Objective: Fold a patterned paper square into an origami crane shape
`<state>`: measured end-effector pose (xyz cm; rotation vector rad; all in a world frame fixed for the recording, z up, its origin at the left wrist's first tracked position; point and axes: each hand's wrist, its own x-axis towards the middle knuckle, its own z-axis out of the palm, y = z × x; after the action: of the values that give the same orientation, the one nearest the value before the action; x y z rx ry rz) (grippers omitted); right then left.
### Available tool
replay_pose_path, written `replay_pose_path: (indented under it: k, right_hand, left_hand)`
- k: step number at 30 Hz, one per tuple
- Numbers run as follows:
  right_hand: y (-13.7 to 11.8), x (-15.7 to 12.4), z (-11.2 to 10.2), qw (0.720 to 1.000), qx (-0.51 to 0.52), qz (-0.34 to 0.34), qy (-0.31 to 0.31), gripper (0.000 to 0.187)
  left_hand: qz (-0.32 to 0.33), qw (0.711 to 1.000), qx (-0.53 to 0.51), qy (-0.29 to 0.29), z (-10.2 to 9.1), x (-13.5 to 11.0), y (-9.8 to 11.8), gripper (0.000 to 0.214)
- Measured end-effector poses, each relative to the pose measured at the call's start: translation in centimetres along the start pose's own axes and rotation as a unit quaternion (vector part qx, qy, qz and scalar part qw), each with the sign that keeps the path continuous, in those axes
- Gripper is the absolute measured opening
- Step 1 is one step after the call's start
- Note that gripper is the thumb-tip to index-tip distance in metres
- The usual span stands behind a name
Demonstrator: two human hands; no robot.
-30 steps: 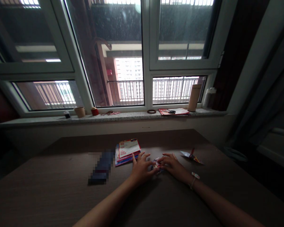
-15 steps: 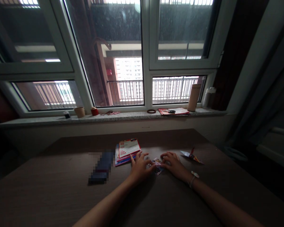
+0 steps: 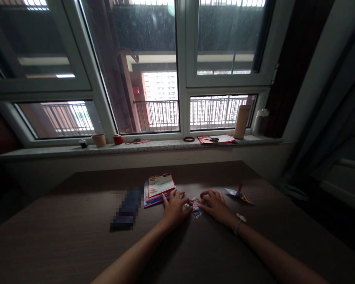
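Note:
A small piece of colourful printed paper (image 3: pixel 197 209) lies on the table between my two hands, and it looks folded. My left hand (image 3: pixel 176 207) grips its left side between thumb and forefinger, while the other fingers stretch toward a stack of printed sheets (image 3: pixel 161 185). From the right, my right hand (image 3: pixel 214 203) has curled fingers closed at the paper's right edge; the thumb is partly hidden. A band (image 3: pixel 239 223) circles my right wrist.
A folded paper figure (image 3: pixel 239 195) stands at the right on the brown table (image 3: pixel 77 244). To the left is a dark, pixelated object (image 3: pixel 127 209). Along the windowsill are a paper cup (image 3: pixel 99 140), a red spool (image 3: pixel 117 139), scissors (image 3: pixel 214 139) on sheets, and a tall bottle (image 3: pixel 242 122).
My hands have eased slightly apart, so more of the printed paper shows between them. The other things on the table have stayed put.

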<state>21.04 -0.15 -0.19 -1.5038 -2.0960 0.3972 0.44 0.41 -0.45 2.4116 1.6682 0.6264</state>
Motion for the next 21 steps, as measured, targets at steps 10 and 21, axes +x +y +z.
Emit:
replay_pose_path:
  k: [10,21]
  right_hand:
    - [-1.1,-0.9,0.3,0.997,-0.048,-0.051,0.029,0.017]
    - [-0.8,-0.5,0.3,0.998,-0.037,-0.012,0.052,0.015]
  left_hand:
    - [0.000,1.000,0.010,-0.003,0.1,0.0,0.1,0.014]
    - [0.020,1.000,-0.002,0.007,0.0,-0.1,0.1,0.011]
